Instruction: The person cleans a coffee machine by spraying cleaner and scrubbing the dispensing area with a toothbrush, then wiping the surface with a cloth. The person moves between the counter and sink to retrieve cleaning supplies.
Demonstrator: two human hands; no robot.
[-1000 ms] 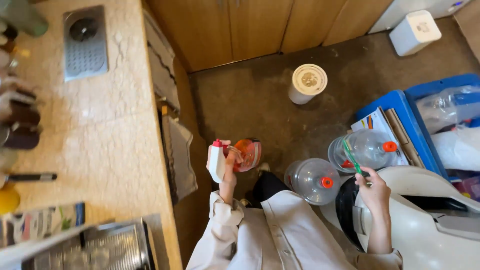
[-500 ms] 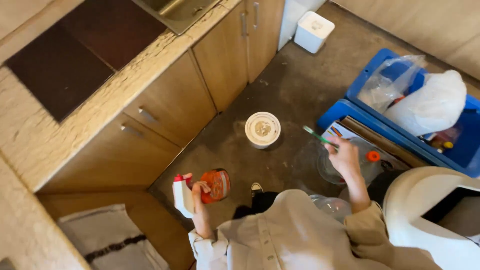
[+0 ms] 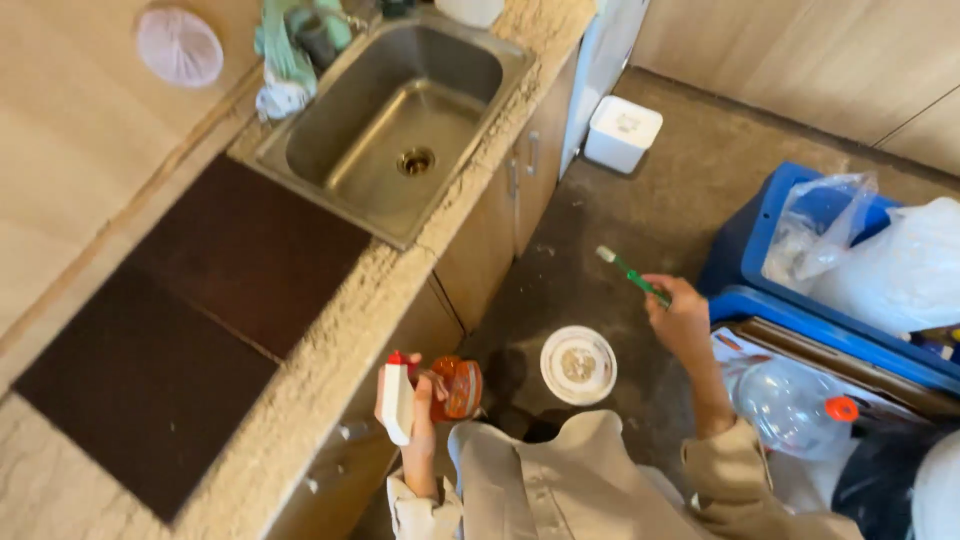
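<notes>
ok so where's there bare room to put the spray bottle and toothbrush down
Free: the dark cooktop panel, the counter strip beside the left hand with the spray bottle, and the sink basin. Floor is bare between the white bin and the round lid. Crowded: the blue crates near the right hand holding the toothbrush.

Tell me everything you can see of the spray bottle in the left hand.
The spray bottle has a white trigger head with a small red nozzle tip and a see-through orange body, which looks like plastic. The left hand grips it around the neck, fingers wrapped by the trigger. It is held in the air, tipped over sideways, with the head towards the edge of the speckled counter and the body pointing away over the floor. How full it is cannot be told.
</notes>
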